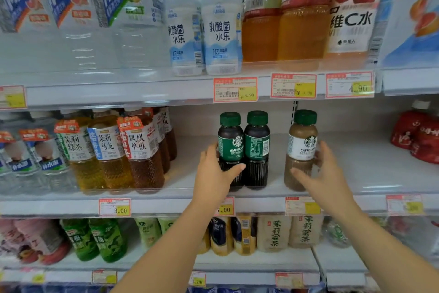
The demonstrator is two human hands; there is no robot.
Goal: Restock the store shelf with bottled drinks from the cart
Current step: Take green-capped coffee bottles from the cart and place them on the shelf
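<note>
Two dark coffee bottles with green caps stand side by side on the middle shelf (356, 174). My left hand (215, 174) wraps around the lower part of the left one, the Americano bottle (231, 143); the second dark bottle (257, 147) touches it on the right. A tan caffe latte bottle (302, 145) with a green cap stands apart to the right. My right hand (320, 174) cups it, fingers behind its right side and thumb across its lower front. The cart is out of view.
Tea bottles (140, 150) and water bottles fill the middle shelf's left part. Red pouches (415, 136) sit at its far right. Large bottles line the upper shelf (142, 93); more drinks stand on the lower shelf. Price tags run along the shelf edges.
</note>
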